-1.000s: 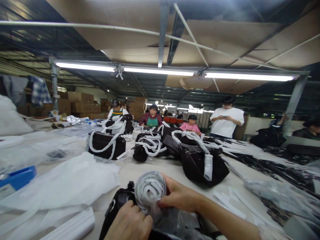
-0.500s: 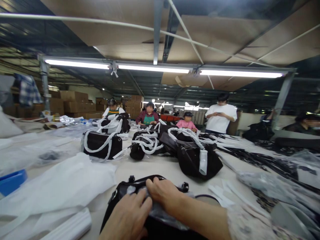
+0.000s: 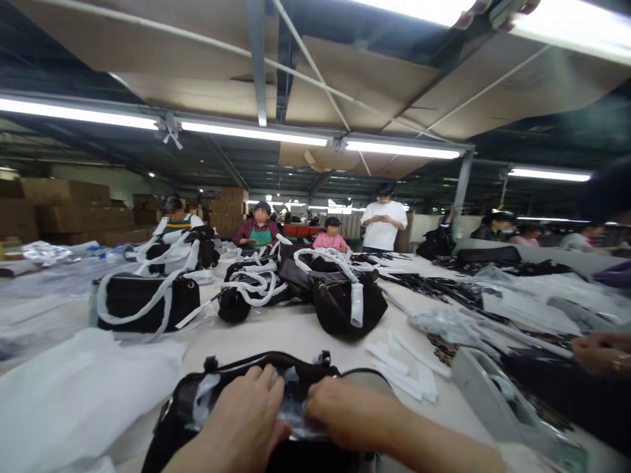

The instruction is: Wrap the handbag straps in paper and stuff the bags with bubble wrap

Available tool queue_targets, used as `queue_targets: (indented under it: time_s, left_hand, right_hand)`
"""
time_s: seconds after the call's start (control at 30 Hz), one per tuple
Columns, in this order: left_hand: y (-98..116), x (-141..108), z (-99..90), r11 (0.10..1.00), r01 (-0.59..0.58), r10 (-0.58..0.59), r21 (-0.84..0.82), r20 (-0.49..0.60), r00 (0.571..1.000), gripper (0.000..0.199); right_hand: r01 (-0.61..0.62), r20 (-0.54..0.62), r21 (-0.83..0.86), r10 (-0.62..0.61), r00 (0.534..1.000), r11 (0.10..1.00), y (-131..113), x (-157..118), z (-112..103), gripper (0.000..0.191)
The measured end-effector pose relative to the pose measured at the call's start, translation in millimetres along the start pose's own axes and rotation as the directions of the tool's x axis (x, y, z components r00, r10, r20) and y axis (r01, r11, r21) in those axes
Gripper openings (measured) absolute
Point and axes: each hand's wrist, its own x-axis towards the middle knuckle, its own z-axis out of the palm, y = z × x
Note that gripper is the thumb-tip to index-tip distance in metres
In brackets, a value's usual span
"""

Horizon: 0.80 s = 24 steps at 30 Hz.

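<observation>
A black handbag (image 3: pixel 172 427) lies on the table right in front of me, its zipped top open. Clear plastic (image 3: pixel 296 426) fills the opening, and another piece sits at its left end. My left hand (image 3: pixel 249 407) is over the opening, fingers together and bent down on the plastic, thumb below; the fingertips are partly hidden. At the right of the opening, my right hand (image 3: pixel 332 407) is curled closed on the same plastic. The bag's lower front is hidden by my forearms.
Several black bags with white-wrapped handles (image 3: pixel 148 299) stand farther back. White sheeting (image 3: pixel 83 387) covers the left; white strips (image 3: pixel 407 371) and a grey tray-like object (image 3: pixel 497 394) lie right. Another person's hand (image 3: pixel 604 351) is at the right edge. Several people are behind the table.
My right hand has come down from the bag's far rim into its opening. The opening is wider, with more plastic showing. The view has swung right.
</observation>
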Motion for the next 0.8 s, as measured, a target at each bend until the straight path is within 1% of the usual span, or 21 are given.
queue_targets:
  time_s: [0.03, 0.07, 0.1, 0.13, 0.2, 0.23, 0.27, 0.3, 0.33, 0.37, 0.4, 0.43, 0.47, 0.5, 0.53, 0.57, 0.6, 0.63, 0.67, 0.73, 0.8]
  left_hand:
    - [5, 8, 2.4, 0.999, -0.006, 0.004, 0.048, 0.032, 0.999, 0.038]
    - [10, 15, 3.3, 0.995, -0.001, -0.005, 0.095, 0.057, 0.998, 0.033]
    - [13, 19, 2.6, 0.991, 0.01, -0.019, 0.13, 0.067, 0.998, 0.031]
    - [16, 21, 0.5, 0.989, 0.017, -0.026, 0.149, 0.061, 0.998, 0.031]
    - [19, 22, -6.4, 0.99, -0.003, 0.001, 0.142, 0.012, 1.0, 0.033]
    - [19, 21, -9.8, 0.991, -0.022, 0.023, 0.129, -0.006, 1.0, 0.033]
    - [19, 21, -12.5, 0.992, -0.047, 0.048, 0.12, -0.008, 0.999, 0.03]
    - [18, 21, -14.2, 0.991, -0.075, 0.075, 0.115, 0.006, 0.997, 0.026]
    - [17, 22, -14.9, 0.988, -0.102, 0.098, 0.115, 0.034, 0.995, 0.024]
    - [14, 23, -14.9, 0.986, -0.123, 0.116, 0.115, 0.064, 0.991, 0.024]
    - [12, 25, -14.8, 0.984, -0.136, 0.126, 0.113, 0.085, 0.988, 0.025]
    - [9, 27, -15.1, 0.986, -0.137, 0.127, 0.1, 0.094, 0.987, 0.027]
    - [5, 28, -16.1, 0.989, -0.126, 0.12, 0.072, 0.088, 0.989, 0.028]
    - [1, 29, -18.2, 0.994, -0.111, 0.109, 0.024, 0.075, 0.991, 0.029]
    - [-3, 29, -21.4, 0.994, -0.105, 0.107, -0.038, 0.054, 0.993, 0.03]
    - [-7, 27, -25.5, 0.988, -0.106, 0.109, -0.109, 0.026, 0.994, 0.031]
    - [-10, 25, -30.0, 0.977, -0.113, 0.114, -0.181, -0.005, 0.993, 0.031]
    - [-13, 22, -34.6, 0.96, -0.124, 0.117, -0.249, -0.041, 0.992, 0.032]
    - [-15, 19, -38.5, 0.942, -0.133, 0.117, -0.309, -0.071, 0.991, 0.032]
    - [-13, 14, -42.0, 0.904, -0.149, 0.126, -0.4, -0.083, 0.989, 0.031]
    - [-4, 13, -37.3, 0.871, -0.205, 0.196, -0.447, -0.066, 0.978, 0.032]
  right_hand:
    - [-0.034, 0.012, -0.055, 0.034, 0.999, 0.998, 0, 4, 15, 0.017]
    - [-0.067, 0.0, -0.104, 0.067, 0.998, 0.992, 0, 8, 24, 0.017]
    - [-0.09, -0.024, -0.143, 0.087, 0.996, 0.986, 0, 11, 26, 0.018]
    - [-0.116, -0.07, -0.158, 0.106, 0.992, 0.981, 1, 12, 22, 0.018]
    - [-0.158, -0.187, -0.172, 0.126, 0.974, 0.972, 4, 5, -1, 0.019]
    - [-0.185, -0.265, -0.148, 0.142, 0.954, 0.972, 7, -3, -16, 0.017]
    - [-0.216, -0.327, -0.082, 0.178, 0.928, 0.973, 10, -14, -30, 0.017]
    - [-0.247, -0.339, 0.036, 0.245, 0.908, 0.968, 13, -26, -42, 0.018]
    - [-0.283, -0.276, 0.194, 0.33, 0.903, 0.939, 17, -40, -50, 0.022]
    - [-0.33, -0.147, 0.352, 0.4, 0.905, 0.876, 20, -54, -52, 0.026]
    - [-0.376, 0.007, 0.46, 0.42, 0.908, 0.804, 24, -68, -49, 0.03]
    - [-0.416, 0.127, 0.498, 0.41, 0.903, 0.761, 28, -79, -41, 0.033]
    - [-0.444, 0.178, 0.487, 0.412, 0.894, 0.752, 31, -88, -30, 0.036]
    - [-0.453, 0.148, 0.451, 0.436, 0.888, 0.769, 35, -94, -17, 0.037]
    - [-0.449, 0.061, 0.417, 0.469, 0.881, 0.79, 37, -96, -4, 0.039]
    - [-0.445, -0.046, 0.408, 0.505, 0.862, 0.797, 37, -95, 7, 0.041]
    - [-0.435, -0.143, 0.428, 0.535, 0.833, 0.792, 36, -90, 16, 0.043]
    - [-0.409, -0.221, 0.464, 0.55, 0.805, 0.786, 33, -82, 21, 0.044]
    - [-0.364, -0.291, 0.493, 0.544, 0.787, 0.79, 29, -72, 22, 0.043]
    - [-0.277, -0.403, 0.495, 0.5, 0.766, 0.823, 17, -52, 16, 0.042]
    - [-0.201, -0.484, 0.449, 0.426, 0.764, 0.871, 6, -34, 5, 0.039]
